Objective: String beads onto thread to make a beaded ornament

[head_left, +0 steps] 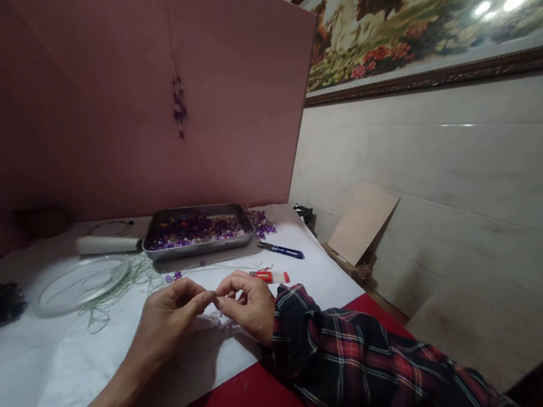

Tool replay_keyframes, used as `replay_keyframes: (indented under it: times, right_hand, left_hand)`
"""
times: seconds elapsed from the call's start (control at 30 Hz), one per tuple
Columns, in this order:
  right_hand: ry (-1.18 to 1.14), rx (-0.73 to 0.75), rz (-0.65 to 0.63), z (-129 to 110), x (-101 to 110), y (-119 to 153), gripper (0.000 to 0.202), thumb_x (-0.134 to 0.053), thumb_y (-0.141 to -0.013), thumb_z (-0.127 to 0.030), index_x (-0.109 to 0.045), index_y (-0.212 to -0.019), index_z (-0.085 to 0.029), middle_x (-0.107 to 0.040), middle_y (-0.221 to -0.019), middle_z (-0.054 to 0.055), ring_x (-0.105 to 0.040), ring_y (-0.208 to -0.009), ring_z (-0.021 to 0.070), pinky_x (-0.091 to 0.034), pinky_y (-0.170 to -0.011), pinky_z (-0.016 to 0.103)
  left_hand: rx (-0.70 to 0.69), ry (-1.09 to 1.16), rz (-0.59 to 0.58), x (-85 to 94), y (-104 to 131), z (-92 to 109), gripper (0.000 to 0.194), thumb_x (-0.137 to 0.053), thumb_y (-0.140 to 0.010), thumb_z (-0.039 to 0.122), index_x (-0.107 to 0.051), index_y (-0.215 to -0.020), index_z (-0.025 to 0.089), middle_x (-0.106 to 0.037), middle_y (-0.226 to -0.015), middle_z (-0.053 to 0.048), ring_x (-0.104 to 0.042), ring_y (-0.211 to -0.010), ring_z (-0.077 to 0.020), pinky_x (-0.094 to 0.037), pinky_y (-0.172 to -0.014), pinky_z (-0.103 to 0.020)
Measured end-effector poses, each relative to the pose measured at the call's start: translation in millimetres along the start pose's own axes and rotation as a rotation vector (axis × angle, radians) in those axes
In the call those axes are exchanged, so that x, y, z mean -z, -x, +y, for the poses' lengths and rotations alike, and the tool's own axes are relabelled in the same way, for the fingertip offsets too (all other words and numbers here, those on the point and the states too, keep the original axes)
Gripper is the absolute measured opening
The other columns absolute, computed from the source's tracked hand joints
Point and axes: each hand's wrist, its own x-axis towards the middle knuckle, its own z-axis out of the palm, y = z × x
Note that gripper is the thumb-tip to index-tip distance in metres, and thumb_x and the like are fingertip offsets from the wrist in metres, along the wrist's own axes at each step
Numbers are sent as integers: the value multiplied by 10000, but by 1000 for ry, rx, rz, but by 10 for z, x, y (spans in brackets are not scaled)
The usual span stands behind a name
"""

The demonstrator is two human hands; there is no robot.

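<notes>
My left hand [166, 319] and my right hand [250, 309] meet fingertip to fingertip above the white table covering. Thumb and forefinger are pinched together on each; what they hold is too small to make out. Just below the fingers lies a small clear, shiny clump [214, 317], partly hidden. Behind my left hand are a few purple beads [174, 276], with thin pale thread running off to the right. A red-and-clear item resembling a lighter [271, 276] lies beside my right hand. Farther back are blue-handled thread snips [282, 250].
A metal tray [202, 248] of purple beads stands at the back, with loose beads [261, 222] to its right. On the left are a pale roll [108, 244], a clear ring [83, 301] and tangled green thread [98, 317]. A beaded strand [179, 105] hangs on the pink panel.
</notes>
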Motion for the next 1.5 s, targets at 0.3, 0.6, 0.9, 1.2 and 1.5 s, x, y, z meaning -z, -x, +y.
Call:
replay_keyframes:
  times: [0.3,0.6,0.9,1.2,1.5]
  right_hand:
    - [-65,35,-34,6,-12,13,133,-651,-714,-168,-592,-596,-162,-567,-773,-2,-464,-615,99,-321,-505,213]
    - [-78,-17,69,94,25,-63,108,-652,-694,-205,-620,-597,-172,-514,-616,-43,-412,-555,99,-328,-549,244]
    - [-127,-82,50,159,44,-82,168,-641,-704,-334,-643,-674,-169,-523,-577,-45,-402,-519,95,-318,-522,240]
    - [-181,-107,48,121,51,-91,187,-638,-670,-363,-629,-659,-176,-524,-558,-40,-413,-525,105,-321,-522,246]
    - [-312,-142,80,150,54,-107,172,-664,-648,-335,-649,-652,-164,-572,-569,-23,-467,-530,108,-358,-550,253]
  left_hand:
    - [-88,-154,-51,12,8,0,263,-647,-675,434,-608,-547,208,-552,-536,37,-471,-573,-154,-361,-565,-282]
    - [-43,-277,-14,330,-214,-100,210,-633,-663,415,-679,-705,214,-707,-720,-35,-602,-705,-223,-435,-695,-335]
    - [20,-330,-297,243,-233,-276,226,-618,-590,404,-659,-673,198,-581,-548,20,-534,-519,-174,-392,-501,-290]
    - [-39,-564,-442,165,-102,-115,249,-634,-602,462,-554,-561,230,-535,-535,13,-519,-554,-206,-349,-523,-317]
    - [-148,-722,-296,99,-21,-195,155,-469,-717,297,-495,-572,248,-575,-621,-37,-516,-670,-246,-354,-619,-365]
